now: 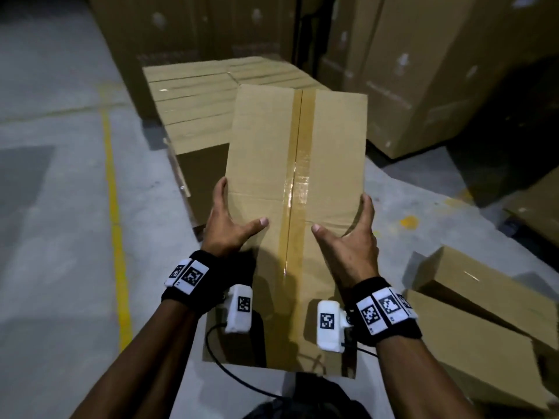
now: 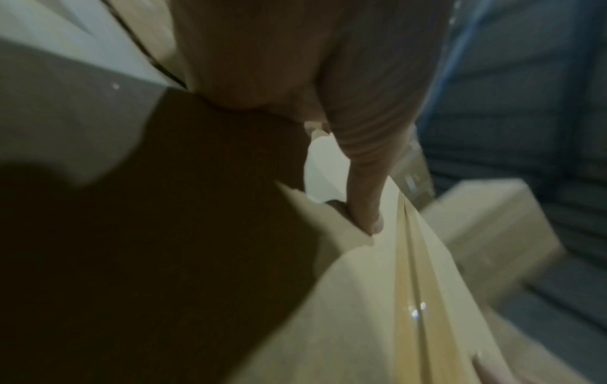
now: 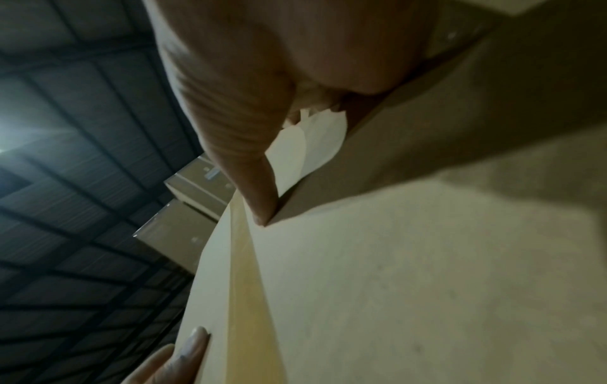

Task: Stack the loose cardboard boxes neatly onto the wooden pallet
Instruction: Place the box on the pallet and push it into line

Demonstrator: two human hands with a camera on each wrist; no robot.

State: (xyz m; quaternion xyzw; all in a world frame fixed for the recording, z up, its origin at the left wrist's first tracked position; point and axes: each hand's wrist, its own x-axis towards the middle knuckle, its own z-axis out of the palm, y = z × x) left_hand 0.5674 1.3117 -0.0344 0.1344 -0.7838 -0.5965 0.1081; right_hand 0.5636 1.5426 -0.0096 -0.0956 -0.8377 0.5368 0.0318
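Both hands held a long taped cardboard box (image 1: 290, 182) between them, clear of the floor. The left hand (image 1: 227, 225) clasped the box's left long edge, thumb laid across the top face toward the tape seam (image 1: 298, 189) and fingers wrapped down the side. The right hand (image 1: 354, 237) mirrored it on the right edge, thumb pointing inward, fingers hooked over the far side. The wrist views showed each thumb pressed flat on the top face beside the seam; the fingers under the box were hidden there. Each forearm wore a black wristband with white marker tiles (image 1: 187, 275) and a white camera module (image 1: 239, 308) on the inner wrist.

Beyond the fingertips, a low stack of flat boxes (image 1: 205, 101) sat on the floor, the held box's far end overlapping it in the head view; whether they touched could not be told. The pallet itself was not visible. To the right of the right hand lay loose boxes (image 1: 484, 300) on the floor, tilted against one another. Further ahead stood tall stacked cartons (image 1: 423, 71).

The floor was grey concrete (image 1: 60, 207) with a yellow painted line (image 1: 116, 225) running left of the left hand. The right wrist view showed a dark corrugated roof (image 3: 65, 233) overhead.
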